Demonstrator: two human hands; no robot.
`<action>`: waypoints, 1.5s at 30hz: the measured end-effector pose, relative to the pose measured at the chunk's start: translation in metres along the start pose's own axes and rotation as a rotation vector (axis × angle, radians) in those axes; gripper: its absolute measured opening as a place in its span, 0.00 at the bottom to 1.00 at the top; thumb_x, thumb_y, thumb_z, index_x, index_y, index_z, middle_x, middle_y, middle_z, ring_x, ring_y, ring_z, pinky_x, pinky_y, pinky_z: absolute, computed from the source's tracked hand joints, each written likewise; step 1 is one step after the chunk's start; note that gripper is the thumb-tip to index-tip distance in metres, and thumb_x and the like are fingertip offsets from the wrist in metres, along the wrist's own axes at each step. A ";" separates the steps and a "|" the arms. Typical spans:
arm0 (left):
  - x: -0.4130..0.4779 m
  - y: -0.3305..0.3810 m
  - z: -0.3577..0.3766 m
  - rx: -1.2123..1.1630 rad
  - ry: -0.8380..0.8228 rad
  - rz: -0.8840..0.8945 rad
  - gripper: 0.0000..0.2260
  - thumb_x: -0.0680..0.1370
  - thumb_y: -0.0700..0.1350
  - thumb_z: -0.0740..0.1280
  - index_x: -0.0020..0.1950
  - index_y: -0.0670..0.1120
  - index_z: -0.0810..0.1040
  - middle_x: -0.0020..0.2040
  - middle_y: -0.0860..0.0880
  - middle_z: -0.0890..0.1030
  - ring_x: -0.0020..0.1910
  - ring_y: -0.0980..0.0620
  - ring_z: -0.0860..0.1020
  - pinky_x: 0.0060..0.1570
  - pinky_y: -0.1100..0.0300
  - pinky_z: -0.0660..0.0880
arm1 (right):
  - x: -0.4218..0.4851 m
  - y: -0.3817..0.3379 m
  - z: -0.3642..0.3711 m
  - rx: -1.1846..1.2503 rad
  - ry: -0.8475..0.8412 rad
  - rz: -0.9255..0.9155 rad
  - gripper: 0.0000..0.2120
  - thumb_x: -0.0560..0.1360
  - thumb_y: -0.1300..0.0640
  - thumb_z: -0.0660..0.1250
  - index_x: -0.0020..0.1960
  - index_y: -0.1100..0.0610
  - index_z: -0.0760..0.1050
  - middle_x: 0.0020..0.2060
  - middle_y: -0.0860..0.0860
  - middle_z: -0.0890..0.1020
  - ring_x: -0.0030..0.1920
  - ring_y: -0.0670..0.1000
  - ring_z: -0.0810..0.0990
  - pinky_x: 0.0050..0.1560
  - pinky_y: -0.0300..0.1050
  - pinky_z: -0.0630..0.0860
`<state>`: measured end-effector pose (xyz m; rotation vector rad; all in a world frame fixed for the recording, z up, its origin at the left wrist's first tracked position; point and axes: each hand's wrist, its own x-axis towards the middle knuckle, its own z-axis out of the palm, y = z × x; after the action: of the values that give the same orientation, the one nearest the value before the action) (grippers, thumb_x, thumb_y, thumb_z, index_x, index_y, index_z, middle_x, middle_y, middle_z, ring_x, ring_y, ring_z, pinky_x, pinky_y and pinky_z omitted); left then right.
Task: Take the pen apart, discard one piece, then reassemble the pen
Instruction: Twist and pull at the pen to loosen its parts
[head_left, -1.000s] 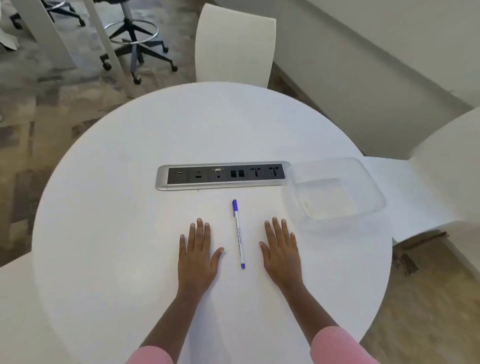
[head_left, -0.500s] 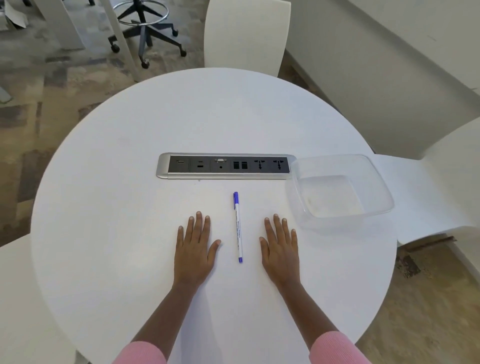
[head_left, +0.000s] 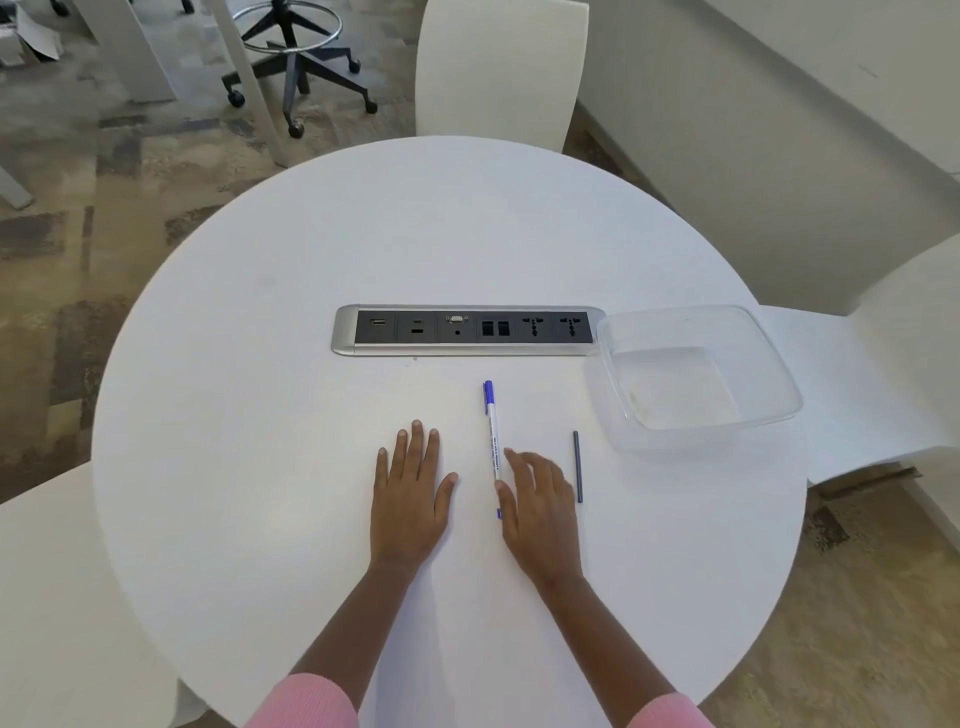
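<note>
A white pen (head_left: 491, 431) with a blue cap lies on the round white table (head_left: 260, 415), cap end pointing away from me. My right hand (head_left: 537, 506) hovers slightly blurred at the pen's near end, fingers spread, covering that end; whether it touches the pen I cannot tell. My left hand (head_left: 410, 493) rests flat and open on the table, left of the pen. A thin dark rod (head_left: 577, 466) lies on the table just right of my right hand. A clear plastic container (head_left: 691, 374) stands at the right.
A silver and black socket strip (head_left: 467, 331) is set into the table beyond the pen. White chairs stand at the far side (head_left: 498, 73) and at the right (head_left: 909, 322). A wheeled stool (head_left: 296, 57) is on the floor at the back left.
My right hand has shifted left over the pen's near end. A thin dark rod now shows where that hand lay before. The left hand has stayed flat.
</note>
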<state>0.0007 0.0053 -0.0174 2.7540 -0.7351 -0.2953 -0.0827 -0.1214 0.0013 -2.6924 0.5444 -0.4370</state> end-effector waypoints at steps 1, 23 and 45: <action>0.000 0.000 0.000 -0.001 0.004 0.004 0.30 0.79 0.57 0.40 0.72 0.41 0.63 0.73 0.40 0.64 0.71 0.40 0.63 0.69 0.44 0.54 | -0.003 -0.005 0.000 0.008 -0.019 0.013 0.16 0.71 0.57 0.66 0.57 0.60 0.75 0.46 0.57 0.82 0.46 0.58 0.81 0.42 0.49 0.79; 0.004 0.020 -0.021 -0.709 0.237 -0.238 0.12 0.78 0.45 0.62 0.51 0.38 0.80 0.52 0.41 0.82 0.62 0.40 0.72 0.60 0.50 0.69 | -0.013 -0.037 -0.011 0.743 0.006 0.558 0.09 0.76 0.62 0.62 0.53 0.52 0.76 0.44 0.49 0.78 0.40 0.41 0.76 0.40 0.25 0.71; -0.008 0.048 -0.047 -1.998 -0.170 -0.695 0.03 0.75 0.35 0.64 0.42 0.39 0.77 0.33 0.47 0.85 0.34 0.53 0.84 0.37 0.64 0.81 | 0.004 -0.013 -0.051 0.443 0.037 0.229 0.05 0.74 0.65 0.64 0.47 0.62 0.78 0.42 0.56 0.80 0.43 0.49 0.76 0.45 0.31 0.69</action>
<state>-0.0155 -0.0211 0.0428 0.8934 0.4767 -0.7812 -0.0937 -0.1264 0.0523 -2.1763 0.6689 -0.4789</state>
